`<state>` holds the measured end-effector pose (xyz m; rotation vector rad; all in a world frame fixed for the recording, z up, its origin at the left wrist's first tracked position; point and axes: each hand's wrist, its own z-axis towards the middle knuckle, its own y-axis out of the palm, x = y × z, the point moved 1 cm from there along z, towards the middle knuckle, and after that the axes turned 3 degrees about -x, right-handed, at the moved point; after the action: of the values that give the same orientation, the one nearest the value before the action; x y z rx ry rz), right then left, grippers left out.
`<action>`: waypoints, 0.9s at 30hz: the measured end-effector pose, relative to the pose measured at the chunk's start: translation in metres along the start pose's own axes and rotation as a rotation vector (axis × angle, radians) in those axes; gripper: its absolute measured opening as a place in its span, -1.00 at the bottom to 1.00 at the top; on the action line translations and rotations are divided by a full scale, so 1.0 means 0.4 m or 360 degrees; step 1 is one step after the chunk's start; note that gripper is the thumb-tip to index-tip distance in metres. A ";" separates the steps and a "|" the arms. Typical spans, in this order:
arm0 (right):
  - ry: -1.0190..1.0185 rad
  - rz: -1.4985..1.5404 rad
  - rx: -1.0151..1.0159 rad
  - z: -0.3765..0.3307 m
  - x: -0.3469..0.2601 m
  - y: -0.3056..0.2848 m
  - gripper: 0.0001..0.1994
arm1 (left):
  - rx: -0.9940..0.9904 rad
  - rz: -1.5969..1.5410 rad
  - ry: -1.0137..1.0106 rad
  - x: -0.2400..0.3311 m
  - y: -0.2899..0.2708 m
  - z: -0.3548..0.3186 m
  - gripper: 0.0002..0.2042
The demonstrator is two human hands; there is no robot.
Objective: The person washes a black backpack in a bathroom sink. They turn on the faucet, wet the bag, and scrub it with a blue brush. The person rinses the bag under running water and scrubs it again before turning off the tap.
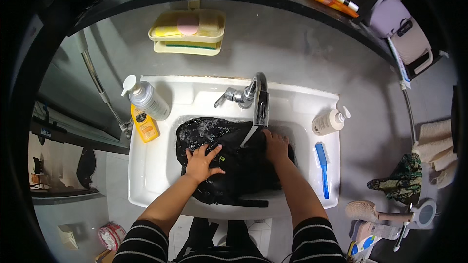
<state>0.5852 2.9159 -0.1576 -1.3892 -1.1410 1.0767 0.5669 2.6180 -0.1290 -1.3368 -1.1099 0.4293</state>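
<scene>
In the white sink [156, 165], below the chrome faucet [258, 98], lies a wet black bag [239, 168]; it fills the basin, and its long axis goes from the left of the faucet to the right. A thin stream of water falls from the faucet onto it. The left hand [201, 162] rests flat on the bag, left of the faucet, with fingers spread. The right hand [276, 146] presses the bag directly under the faucet, its fingers close together and bent; it is the nearer one to the stream. Left of the faucet stand a grey pump bottle [146, 98] and a yellow bottle [145, 124]. Right of it are a white pump bottle [329, 121] and a blue brush [322, 168].
</scene>
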 end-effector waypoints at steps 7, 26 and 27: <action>-0.0284 0.0498 0.0462 -0.168 -0.011 -0.281 -0.69 | 0.0392 -0.0800 0.0294 -0.003 -0.059 -0.030 -0.52; -0.0971 0.0037 0.0982 -0.221 -0.271 -0.892 -0.88 | 0.0588 -0.1413 0.0563 0.056 -0.334 -0.080 -0.66; -0.0946 0.0004 0.0869 -0.202 -0.298 -0.856 -0.94 | 0.0466 -0.1470 0.0482 0.033 -0.319 -0.096 -0.66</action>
<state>0.6124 2.8051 0.1959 -0.6539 -1.1229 1.7150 0.5626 2.5753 -0.0021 -0.5068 -1.2174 -0.2803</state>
